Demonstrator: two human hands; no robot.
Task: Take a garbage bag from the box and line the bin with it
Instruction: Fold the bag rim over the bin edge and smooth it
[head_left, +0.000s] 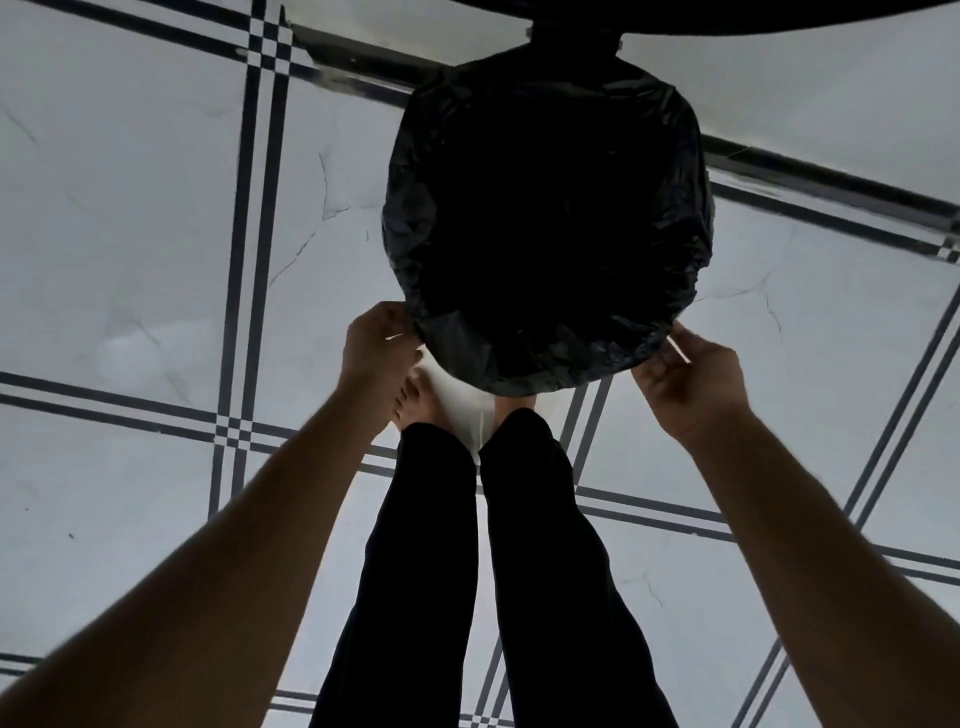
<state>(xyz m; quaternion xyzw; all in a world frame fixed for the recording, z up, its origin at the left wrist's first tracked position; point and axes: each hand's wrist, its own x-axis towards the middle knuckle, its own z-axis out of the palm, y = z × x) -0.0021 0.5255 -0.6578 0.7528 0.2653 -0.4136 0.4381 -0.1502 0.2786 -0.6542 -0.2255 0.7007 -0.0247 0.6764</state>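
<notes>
A black garbage bag (545, 208) covers the round mouth of a white bin (457, 400) on the floor in front of me; its crinkled edge is folded down over the rim all around. Only a strip of the bin's white wall shows below the bag's near edge. My left hand (376, 345) pinches the bag's edge at the near left of the rim. My right hand (691, 379) grips the edge at the near right. The box of bags is not in view.
My legs in black trousers (467, 571) and bare feet stand right against the bin's near side. The floor is pale tile (130, 234) with dark double lines. A dark round edge (675, 15) overhangs at the top, above the bin.
</notes>
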